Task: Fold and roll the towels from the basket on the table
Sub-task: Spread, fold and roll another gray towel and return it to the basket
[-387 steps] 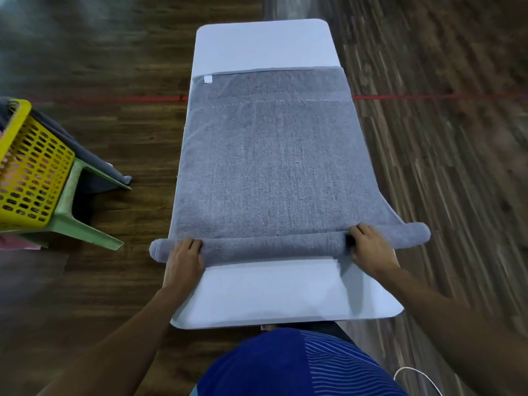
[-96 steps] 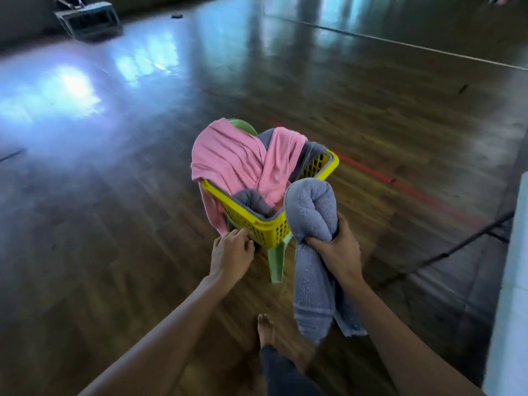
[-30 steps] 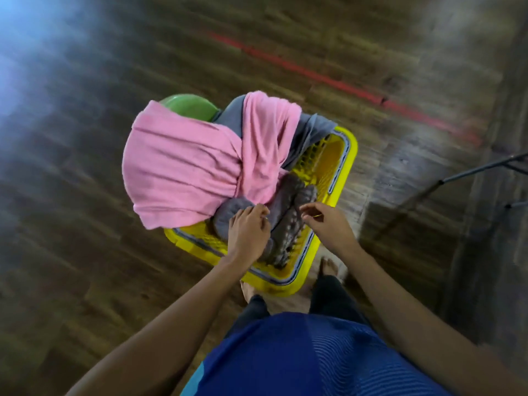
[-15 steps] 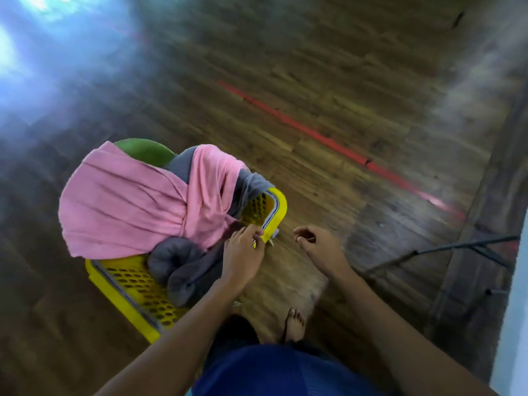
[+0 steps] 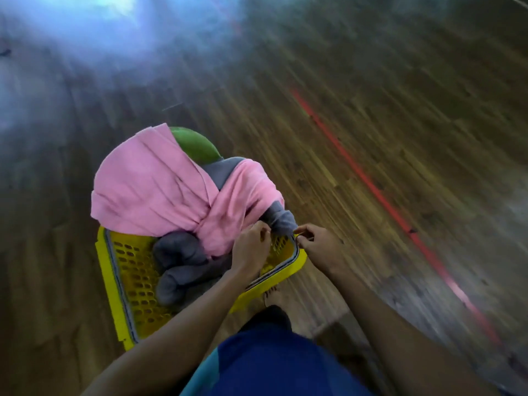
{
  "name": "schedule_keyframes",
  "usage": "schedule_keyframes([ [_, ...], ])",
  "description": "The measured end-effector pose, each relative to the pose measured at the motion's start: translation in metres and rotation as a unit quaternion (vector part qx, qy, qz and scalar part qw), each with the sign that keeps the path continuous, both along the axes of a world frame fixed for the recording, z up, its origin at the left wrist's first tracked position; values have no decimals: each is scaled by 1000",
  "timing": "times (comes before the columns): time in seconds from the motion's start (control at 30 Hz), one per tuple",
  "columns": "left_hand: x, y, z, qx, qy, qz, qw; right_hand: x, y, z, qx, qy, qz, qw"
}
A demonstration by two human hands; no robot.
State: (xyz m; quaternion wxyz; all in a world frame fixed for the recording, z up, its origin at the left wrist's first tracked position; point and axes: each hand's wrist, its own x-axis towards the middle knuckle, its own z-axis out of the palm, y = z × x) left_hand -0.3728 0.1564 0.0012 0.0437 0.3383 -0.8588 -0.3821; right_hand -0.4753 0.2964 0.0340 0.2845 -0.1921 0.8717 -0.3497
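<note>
Dark wooden floor (image 5: 371, 138) with a red line (image 5: 371, 181) running down the right of the frame, all smeared by motion. At centre left a yellow basket (image 5: 120, 275) perches on a green stool (image 5: 197, 147), with a pink towel (image 5: 160, 190) heaped over its upper end and bundled grey towels (image 5: 183, 270) lying inside. The left hand (image 5: 251, 248) and right hand (image 5: 321, 248) sit close together at the basket's right corner, fingers curled beside a loose grey towel (image 5: 281, 221) at the rim. Whether either has cloth pinched, I cannot tell through the blur. That grey towel seems to run under the pink one, so a sharp tug would likely drag the pink onto the floor or tip the basket off its perch.
</note>
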Motion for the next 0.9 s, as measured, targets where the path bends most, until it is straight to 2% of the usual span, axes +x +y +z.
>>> schedule_keyframes([
  [0.4,-53,-44,-23,58,-55,185,979,-106,-107,-23,58,13,199,978],
  [0.6,-111,-65,-36,12,-33,270,962,-154,-169,-48,43,62,324,943],
  [0.73,-141,-77,-49,-1,-15,324,946,-175,-196,-67,21,75,425,902],
  [0.9,-151,-78,-59,-21,-14,301,953,-189,-202,-80,-15,65,488,870],
])
